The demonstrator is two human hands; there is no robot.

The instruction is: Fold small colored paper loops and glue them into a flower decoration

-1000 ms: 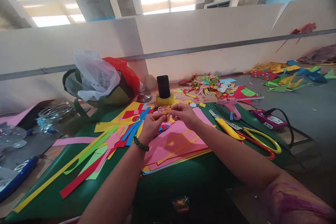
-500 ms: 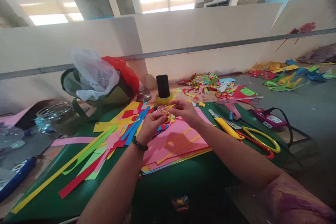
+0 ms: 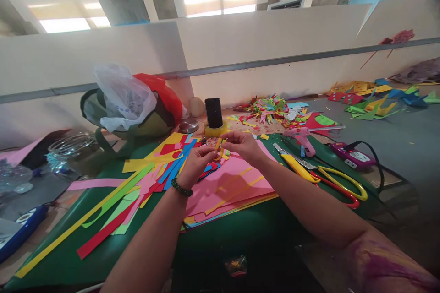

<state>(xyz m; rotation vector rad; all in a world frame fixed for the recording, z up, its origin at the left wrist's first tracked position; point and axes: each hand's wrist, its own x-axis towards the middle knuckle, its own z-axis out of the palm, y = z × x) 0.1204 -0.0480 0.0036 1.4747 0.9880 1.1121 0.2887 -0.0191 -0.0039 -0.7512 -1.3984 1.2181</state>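
Note:
Between my two hands is a narrow yellow paper strip (image 3: pixel 218 143), bent into a curve. My left hand (image 3: pixel 199 161) pinches its left side, and a dark green bead bracelet sits on that wrist. On the other side my right hand (image 3: pixel 243 147) grips the strip between thumb and fingertips. Beneath both hands lies a stack of pink paper (image 3: pixel 223 194) with other colours under it and thin yellow strips on top. Left of the stack, blue strips (image 3: pixel 180 161), a red strip (image 3: pixel 106 234) and a green strip (image 3: pixel 125 192) are strewn over the green mat (image 3: pixel 137 249).
To the right lie scissors (image 3: pixel 338 187), a yellow-handled cutter (image 3: pixel 297 168), a pink glue gun (image 3: pixel 304 139) and a purple power strip (image 3: pixel 352 155). A phone (image 3: pixel 213 112) stands upright behind my hands. A bag (image 3: pixel 147 121) with plastic bags is at back left, folded paper pieces (image 3: pixel 270 107) at back right.
The yellow strip has shifted slightly between my fingertips, and the fingers of my right hand have moved a little. Everything else stays in place.

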